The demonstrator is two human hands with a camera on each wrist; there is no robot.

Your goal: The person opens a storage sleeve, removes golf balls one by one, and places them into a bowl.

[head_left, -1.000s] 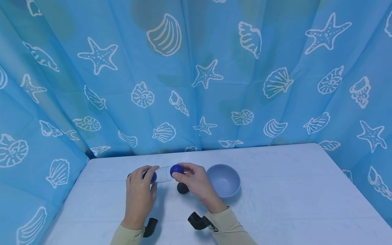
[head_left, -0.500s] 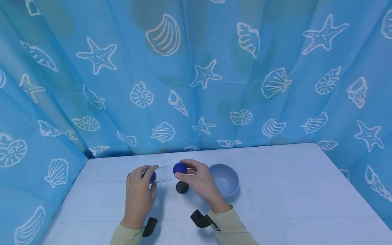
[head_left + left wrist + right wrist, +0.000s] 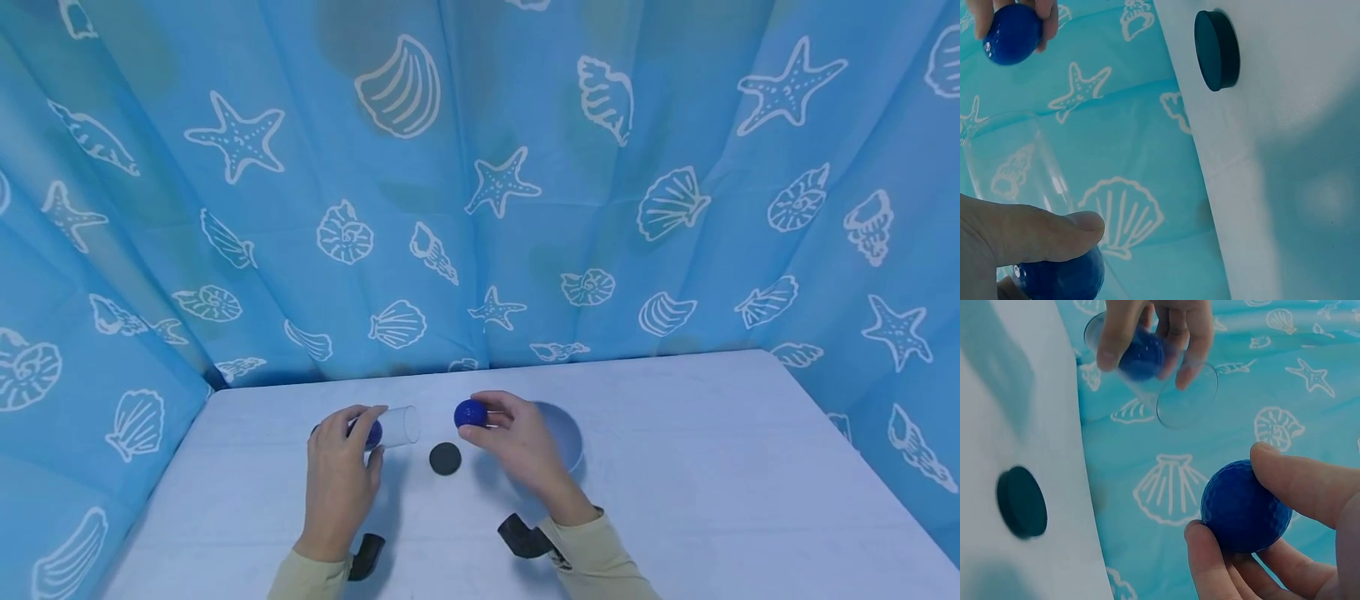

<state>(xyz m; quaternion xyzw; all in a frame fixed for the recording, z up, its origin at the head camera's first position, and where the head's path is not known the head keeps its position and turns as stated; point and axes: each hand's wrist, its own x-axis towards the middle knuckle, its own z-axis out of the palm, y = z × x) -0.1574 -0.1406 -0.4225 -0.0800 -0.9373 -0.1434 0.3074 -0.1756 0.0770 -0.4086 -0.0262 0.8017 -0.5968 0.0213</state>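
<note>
My left hand grips a clear cylinder tilted on its side, its open mouth facing right. Inside, under the fingers, lies a blue ball. To the right, my right hand pinches a second blue ball between thumb and fingers; dimples like a golf ball's show in the right wrist view. This ball is apart from the cylinder's mouth. A round black lid rests on the table between the hands, also showing in the left wrist view as a black disc with a raised rim.
A light purple bowl stands on the white table, partly hidden behind my right hand. A blue curtain with seashells and starfish hangs behind the table. Black wrist mounts stick out beside the sleeves.
My right hand has moved the ball rightward, away from the cylinder's mouth, and now overlaps the bowl. The black lid shows fully. My left hand and the cylinder have stayed nearly still.
</note>
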